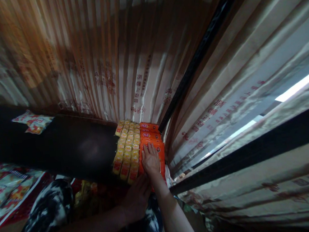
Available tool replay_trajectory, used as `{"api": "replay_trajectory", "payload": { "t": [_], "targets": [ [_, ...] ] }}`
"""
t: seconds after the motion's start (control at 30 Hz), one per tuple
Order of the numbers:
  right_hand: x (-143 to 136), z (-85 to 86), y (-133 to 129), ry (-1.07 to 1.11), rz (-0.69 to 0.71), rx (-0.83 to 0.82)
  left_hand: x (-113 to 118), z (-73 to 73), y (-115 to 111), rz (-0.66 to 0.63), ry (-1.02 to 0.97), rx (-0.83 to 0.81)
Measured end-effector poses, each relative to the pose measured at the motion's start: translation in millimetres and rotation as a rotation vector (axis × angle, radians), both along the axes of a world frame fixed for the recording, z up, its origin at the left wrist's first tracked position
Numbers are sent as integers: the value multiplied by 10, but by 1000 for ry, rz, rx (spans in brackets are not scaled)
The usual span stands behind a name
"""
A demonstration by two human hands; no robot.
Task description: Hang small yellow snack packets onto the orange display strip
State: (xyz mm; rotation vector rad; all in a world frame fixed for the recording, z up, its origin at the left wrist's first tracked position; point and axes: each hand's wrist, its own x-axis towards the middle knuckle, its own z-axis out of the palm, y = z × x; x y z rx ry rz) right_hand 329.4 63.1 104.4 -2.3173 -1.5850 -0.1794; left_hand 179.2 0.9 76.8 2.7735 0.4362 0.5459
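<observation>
My right hand lies flat on a row of bright orange printed packs, fingers stretched out and pointing away from me. Against the left side of these packs are several rows of small yellow wrapped pieces; whether they are joined to the orange packs I cannot tell. In the shadow closer to me, my left hand is at the near end of the packs, its fingers extended toward them. Both hands hold nothing that I can see. The packs rest at the right end of a long black surface.
A crumpled printed packet lies farther left on the black surface. Pleated printed sheeting rises behind and to the right, with a dark post and a dark bar. Below left is a red-edged bag holding printed packets.
</observation>
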Motion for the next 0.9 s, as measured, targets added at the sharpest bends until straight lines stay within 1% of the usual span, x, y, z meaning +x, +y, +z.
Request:
{"api": "replay_trajectory", "payload": {
  "t": [0.1, 0.23, 0.33, 0.43, 0.53, 0.63, 0.77, 0.9],
  "targets": [
    [-9, -22, 23, 9, -12, 17, 6, -46, -12, 32, -2, 8],
    [-7, 13, 6, 21, -1, 38, 24, -123, -32, 43, -11, 0],
    [-28, 26, -38, 12, -24, 76, 48, -147, -44, 53, -36, -20],
    [-65, -7, -74, -1, -48, 84, 72, -109, -46, 66, -70, -50],
    [-86, -48, -81, -5, -52, 83, 81, -65, -44, 51, -91, -69],
    [-73, -63, -77, 7, -59, 102, 65, -68, -44, 44, -86, -69],
    [-48, -49, -116, 27, -43, 175, 4, -61, -52, 11, -62, -76],
    [-101, 5, -203, 79, -43, 263, -107, 32, -58, -29, -79, -41]
  ]
}}
